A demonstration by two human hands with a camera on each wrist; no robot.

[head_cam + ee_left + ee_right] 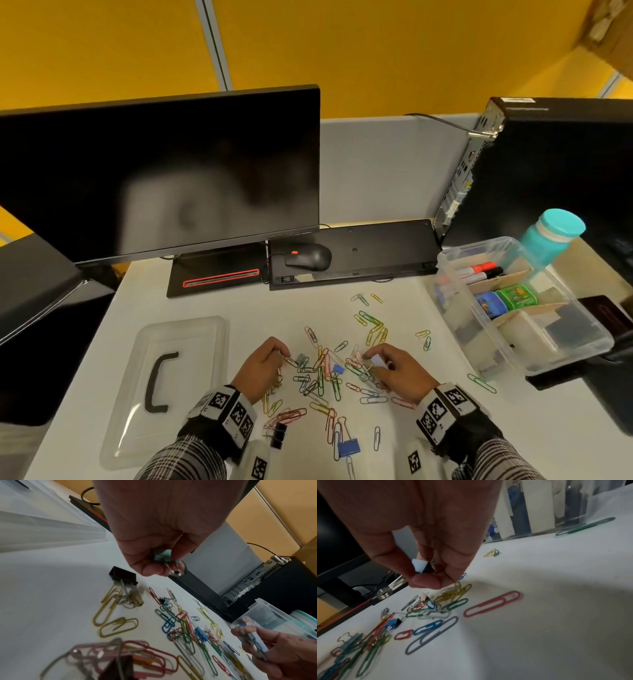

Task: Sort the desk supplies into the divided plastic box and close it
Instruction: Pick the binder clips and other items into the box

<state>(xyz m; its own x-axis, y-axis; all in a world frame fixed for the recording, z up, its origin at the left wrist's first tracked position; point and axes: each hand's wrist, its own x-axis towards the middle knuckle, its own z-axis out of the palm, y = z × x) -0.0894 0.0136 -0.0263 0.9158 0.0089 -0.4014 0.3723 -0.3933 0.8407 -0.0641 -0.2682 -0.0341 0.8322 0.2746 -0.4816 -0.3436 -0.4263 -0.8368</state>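
Observation:
Several coloured paper clips (322, 370) lie scattered on the white desk with binder clips among them: a blue one (348, 447), a black one (279, 435) and a small blue one (338, 369). My left hand (284, 354) hovers at the pile's left edge and pinches a small teal binder clip (163, 557) by thumb and fingers (149, 569). My right hand (371, 356) is over the pile's right side, pinching a pale blue binder clip (419, 566). The clear divided box (479, 245) stands open at the right. Its lid (171, 387) lies flat at the left.
The box holds markers (479, 269) and small blue and green tins (507, 299). A teal bottle (551, 236) stands behind it. A monitor (161, 171), a keyboard (359, 253) with a mouse (308, 257), and a computer tower (548, 164) line the desk's back.

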